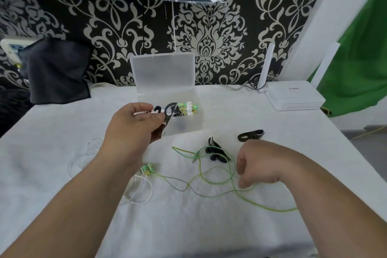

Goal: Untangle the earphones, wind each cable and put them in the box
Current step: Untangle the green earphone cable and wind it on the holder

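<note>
A translucent plastic box (194,120) stands open on the white table, its lid (163,71) upright behind it. Wound green and white earphones (188,108) lie inside. My left hand (134,123) pinches a black and white wound bundle (167,113) just over the box's front left corner. A loose green earphone cable (211,182) sprawls across the table, its green earbuds (149,168) at the left end. My right hand (257,163) hangs over this cable with fingers curled down, touching it near the fingertips. A white cable (140,192) lies under my left forearm.
Black earbuds (216,153) and a black strap (250,135) lie in front of the box. A white router (293,96) stands at the back right, a dark cloth (58,71) at the back left. Patterned wallpaper (209,33) rises behind the table.
</note>
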The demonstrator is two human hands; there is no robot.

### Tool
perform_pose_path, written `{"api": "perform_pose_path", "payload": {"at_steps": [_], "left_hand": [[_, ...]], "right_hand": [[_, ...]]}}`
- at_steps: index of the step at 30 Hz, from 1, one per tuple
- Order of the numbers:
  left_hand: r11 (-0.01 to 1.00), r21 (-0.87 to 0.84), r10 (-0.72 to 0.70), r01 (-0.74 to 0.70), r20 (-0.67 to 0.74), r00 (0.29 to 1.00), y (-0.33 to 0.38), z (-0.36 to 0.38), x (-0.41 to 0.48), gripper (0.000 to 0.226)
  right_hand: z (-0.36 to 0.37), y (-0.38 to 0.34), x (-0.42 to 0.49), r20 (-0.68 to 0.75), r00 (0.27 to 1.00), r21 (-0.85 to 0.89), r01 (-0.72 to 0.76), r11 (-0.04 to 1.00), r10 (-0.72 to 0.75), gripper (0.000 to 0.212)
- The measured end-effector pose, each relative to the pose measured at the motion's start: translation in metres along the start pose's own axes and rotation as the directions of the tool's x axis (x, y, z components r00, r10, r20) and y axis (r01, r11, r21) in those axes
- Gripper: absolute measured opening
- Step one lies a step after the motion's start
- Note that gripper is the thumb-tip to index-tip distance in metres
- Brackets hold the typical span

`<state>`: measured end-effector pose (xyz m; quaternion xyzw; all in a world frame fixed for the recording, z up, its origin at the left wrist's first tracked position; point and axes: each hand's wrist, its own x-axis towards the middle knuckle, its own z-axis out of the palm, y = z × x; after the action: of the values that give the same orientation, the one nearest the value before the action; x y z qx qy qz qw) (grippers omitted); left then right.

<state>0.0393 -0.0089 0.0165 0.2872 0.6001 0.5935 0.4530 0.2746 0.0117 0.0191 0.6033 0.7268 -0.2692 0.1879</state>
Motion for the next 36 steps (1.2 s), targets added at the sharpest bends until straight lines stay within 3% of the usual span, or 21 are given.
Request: {"api": "perform_pose_path", "payload": {"at_steps": [9,15,17,19,21,26,30,36], "left_hand": [[1.000,0.008,-0.014,0.013,0.036,0.999,0.000,0.001,0.000,0.023],[0.999,0.037,-0.012,0.009,0.078,0.997,0.001,0.000,-0.002,0.012],[0.999,0.032,-0.026,0.023,0.091,0.996,0.000,0.002,-0.003,0.013],[0.999,0.016,-0.050,0.049,0.102,0.994,-0.001,0.004,-0.004,0.014],[0.998,0.026,-0.063,0.060,0.110,0.992,-0.003,0.006,-0.007,0.013],[0.995,0.086,0.046,-0.050,0.051,0.998,-0.005,0.010,-0.013,0.020],[0.949,0.244,0.173,-0.198,0.119,0.978,-0.004,0.012,-0.020,0.025],[0.907,0.307,0.210,-0.289,0.265,0.941,-0.003,0.018,-0.031,0.018]], "right_hand": [[0.002,0.001,0.010,0.168,0.983,-0.320,-0.021,0.947,0.078,0.040],[0.013,0.011,0.019,0.096,0.993,-0.262,-0.046,0.964,0.073,0.023],[0.003,0.011,0.008,0.077,0.997,-0.178,0.043,0.983,-0.030,0.016],[-0.009,0.009,-0.006,0.010,0.988,0.049,0.153,0.987,-0.153,0.006],[-0.019,-0.001,-0.020,-0.076,0.958,0.244,0.286,0.927,-0.276,0.006],[-0.027,-0.026,-0.037,-0.152,0.887,0.306,0.462,0.833,-0.436,0.008],[-0.022,-0.041,-0.038,-0.240,0.873,0.339,0.486,0.805,-0.426,0.015],[-0.018,-0.049,-0.030,-0.428,0.853,0.485,0.495,0.721,-0.298,0.011]]}}
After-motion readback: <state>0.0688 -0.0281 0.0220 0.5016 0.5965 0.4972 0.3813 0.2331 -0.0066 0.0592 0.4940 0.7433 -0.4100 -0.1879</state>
